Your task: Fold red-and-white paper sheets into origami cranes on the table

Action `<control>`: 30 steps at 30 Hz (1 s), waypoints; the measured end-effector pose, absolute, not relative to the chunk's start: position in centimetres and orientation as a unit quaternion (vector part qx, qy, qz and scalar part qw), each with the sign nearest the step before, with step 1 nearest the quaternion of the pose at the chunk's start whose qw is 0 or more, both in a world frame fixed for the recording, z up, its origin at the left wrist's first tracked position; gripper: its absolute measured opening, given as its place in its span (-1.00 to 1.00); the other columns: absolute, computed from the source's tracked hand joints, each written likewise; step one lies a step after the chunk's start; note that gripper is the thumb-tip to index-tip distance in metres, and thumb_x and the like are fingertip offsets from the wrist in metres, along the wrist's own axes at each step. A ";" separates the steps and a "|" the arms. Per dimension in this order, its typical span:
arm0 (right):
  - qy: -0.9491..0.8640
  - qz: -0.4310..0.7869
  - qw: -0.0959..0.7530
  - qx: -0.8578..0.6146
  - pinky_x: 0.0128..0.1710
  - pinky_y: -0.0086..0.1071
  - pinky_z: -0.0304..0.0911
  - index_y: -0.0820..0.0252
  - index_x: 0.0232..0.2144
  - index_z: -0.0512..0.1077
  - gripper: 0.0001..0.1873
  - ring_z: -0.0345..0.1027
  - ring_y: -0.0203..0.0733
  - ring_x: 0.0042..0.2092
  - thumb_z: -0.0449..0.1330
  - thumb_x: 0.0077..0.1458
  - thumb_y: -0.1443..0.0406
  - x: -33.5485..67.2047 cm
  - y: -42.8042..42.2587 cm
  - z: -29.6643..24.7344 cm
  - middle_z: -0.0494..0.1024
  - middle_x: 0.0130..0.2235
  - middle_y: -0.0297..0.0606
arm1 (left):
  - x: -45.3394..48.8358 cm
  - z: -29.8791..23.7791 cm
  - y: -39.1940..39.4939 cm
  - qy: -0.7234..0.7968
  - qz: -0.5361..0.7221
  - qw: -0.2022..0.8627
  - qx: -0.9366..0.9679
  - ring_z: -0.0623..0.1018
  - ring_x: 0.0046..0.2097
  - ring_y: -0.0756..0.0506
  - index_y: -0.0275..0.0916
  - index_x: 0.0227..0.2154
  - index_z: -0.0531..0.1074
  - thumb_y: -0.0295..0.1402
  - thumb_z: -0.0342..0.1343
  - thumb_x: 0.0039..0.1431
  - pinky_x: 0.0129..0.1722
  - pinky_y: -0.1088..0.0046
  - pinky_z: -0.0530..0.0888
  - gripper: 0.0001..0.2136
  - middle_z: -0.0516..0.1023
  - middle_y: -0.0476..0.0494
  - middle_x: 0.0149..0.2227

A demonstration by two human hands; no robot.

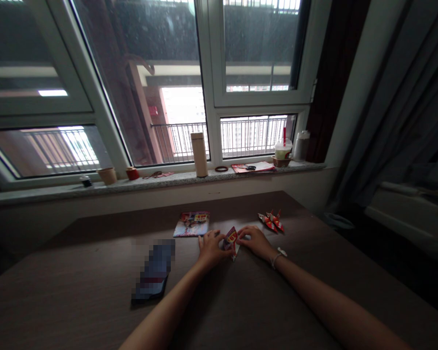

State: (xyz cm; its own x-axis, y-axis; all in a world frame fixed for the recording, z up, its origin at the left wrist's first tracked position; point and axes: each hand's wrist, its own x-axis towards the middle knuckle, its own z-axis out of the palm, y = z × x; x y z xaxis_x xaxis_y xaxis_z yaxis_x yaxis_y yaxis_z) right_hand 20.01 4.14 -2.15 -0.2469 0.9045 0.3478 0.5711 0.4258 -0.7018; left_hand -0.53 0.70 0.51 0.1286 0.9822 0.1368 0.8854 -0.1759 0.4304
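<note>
Between my hands is a small piece of folded paper [231,237], printed purple, red and yellow, with a white part and a point toward me. My left hand [212,249] grips its left side between thumb and fingers. My right hand [254,240] pinches its right edge; a bracelet circles that wrist. Beyond my right hand lie red and white folded paper pieces [272,222] with pointed ends. Past my left hand rests a flat stack of colourful printed paper [191,224].
A phone-like dark object [154,272], partly pixelated, lies left on the brown table [95,253]. Along the windowsill stand a tan flask [199,154], a paper cup [107,176], a drink cup with a red straw [282,149] and a grey bottle [302,145]. Scissors [250,167] lie on papers there.
</note>
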 end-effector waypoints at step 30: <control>-0.783 0.254 0.384 -0.418 0.16 -0.15 0.09 0.10 -0.41 0.58 -0.90 0.29 -0.07 0.06 0.27 0.10 0.24 20.2 3.3 -1.2 0.56 -0.08 -0.22 | 0.1 1.6 0.0 0.618 0.307 0.141 0.710 0.28 0.24 -0.27 -0.04 -0.34 0.61 -0.13 0.18 0.13 0.27 -0.08 0.06 -0.83 0.45 -0.07 0.14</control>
State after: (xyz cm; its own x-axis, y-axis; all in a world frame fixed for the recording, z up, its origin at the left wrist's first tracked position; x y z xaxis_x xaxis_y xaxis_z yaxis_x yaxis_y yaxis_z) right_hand 20.16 3.34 -1.15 -0.3543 0.8503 0.3892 0.4598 0.5208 -0.7193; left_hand 0.12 0.00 1.57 0.0468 0.9639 0.2620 0.7912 -0.1959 0.5793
